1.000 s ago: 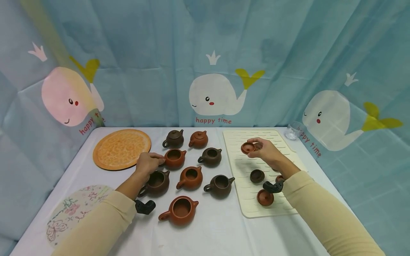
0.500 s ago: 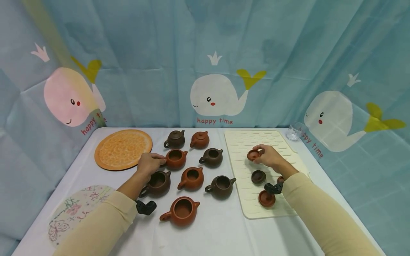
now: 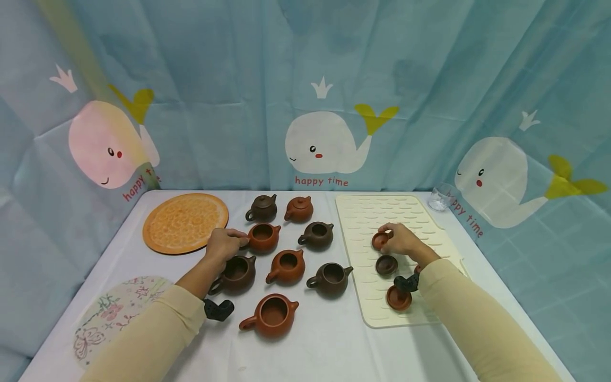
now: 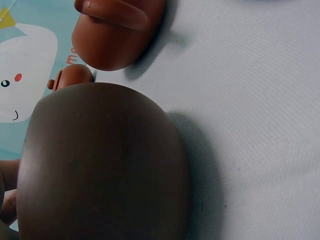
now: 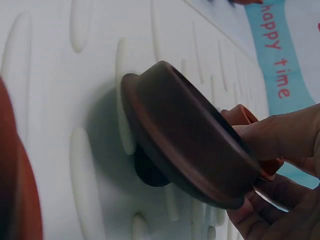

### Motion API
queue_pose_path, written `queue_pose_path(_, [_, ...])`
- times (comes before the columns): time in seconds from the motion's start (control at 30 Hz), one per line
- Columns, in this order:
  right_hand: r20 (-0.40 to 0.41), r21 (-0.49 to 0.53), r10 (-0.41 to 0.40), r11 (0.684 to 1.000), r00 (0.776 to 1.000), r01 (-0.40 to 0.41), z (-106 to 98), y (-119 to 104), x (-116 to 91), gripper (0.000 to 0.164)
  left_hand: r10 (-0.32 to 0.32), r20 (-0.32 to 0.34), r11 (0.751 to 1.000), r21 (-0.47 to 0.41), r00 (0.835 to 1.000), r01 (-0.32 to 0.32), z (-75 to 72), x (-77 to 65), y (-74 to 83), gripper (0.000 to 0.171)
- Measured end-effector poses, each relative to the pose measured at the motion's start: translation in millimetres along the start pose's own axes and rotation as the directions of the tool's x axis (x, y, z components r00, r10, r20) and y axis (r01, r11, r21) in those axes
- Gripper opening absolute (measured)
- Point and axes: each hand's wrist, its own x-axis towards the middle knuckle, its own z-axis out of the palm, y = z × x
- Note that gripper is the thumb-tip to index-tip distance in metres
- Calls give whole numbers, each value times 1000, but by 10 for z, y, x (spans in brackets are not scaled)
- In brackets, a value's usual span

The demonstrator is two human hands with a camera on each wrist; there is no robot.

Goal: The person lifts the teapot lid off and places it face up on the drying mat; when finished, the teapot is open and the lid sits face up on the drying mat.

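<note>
In the head view my left hand (image 3: 223,248) pinches the handle side of a reddish-brown open teapot (image 3: 263,237); the handle is hidden by the fingers. The left wrist view is mostly filled by a dark teapot (image 4: 105,165) in front of that hand. My right hand (image 3: 404,241) holds a reddish teapot lid (image 3: 380,241) between thumb and fingers, low over the cream ridged mat (image 3: 355,212). Nearer me on the mat lies a dark lid (image 3: 386,265), upside down; in the right wrist view this dark lid (image 5: 185,135) partly covers the reddish lid (image 5: 241,115).
Several other lidless teapots stand mid-table, such as a dark one (image 3: 330,279) and a reddish one (image 3: 274,315). Two lidded teapots, one dark (image 3: 262,209), stand behind. Another reddish lid (image 3: 398,298), an orange round mat (image 3: 185,223), a floral mat (image 3: 112,313) and a clear glass (image 3: 441,199) are also there.
My right hand has come down and toward me over the mat, bringing the reddish lid beside the dark lid. The left hand keeps its place at the teapot.
</note>
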Motion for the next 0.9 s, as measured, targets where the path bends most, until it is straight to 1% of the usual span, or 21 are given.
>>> queue_pose_path(0.17, [21,-11,-5,1000,1000,5,18,9,-4,58,-10,2,1000,6,1000,10,6,2,-6,16])
queue_pose_path(0.4, [44,18,15,1000,999,-16,-33,-6,-23,66,-17,6,1000,8,1000,17,0,5,-1,17])
queue_pose_path(0.5, [49,26,-7,1000,999,6,-67,-8,-26,65,-19,7,1000,14,1000,19,-21,-5,22,19])
queue_pose_path(0.63, [15,24,-39,999,999,39,-155,-32,-56,60,2,-3,1000,14,1000,-2,-70,-15,92,24])
queue_pose_path(0.73, [-29,24,-46,999,999,47,-236,-56,-73,59,24,-8,1000,-13,1000,-24,-135,-22,168,28])
queue_pose_path(0.9, [-70,43,-51,998,996,54,-349,-134,-101,62,62,-20,996,-56,998,-63,-233,-45,331,32])
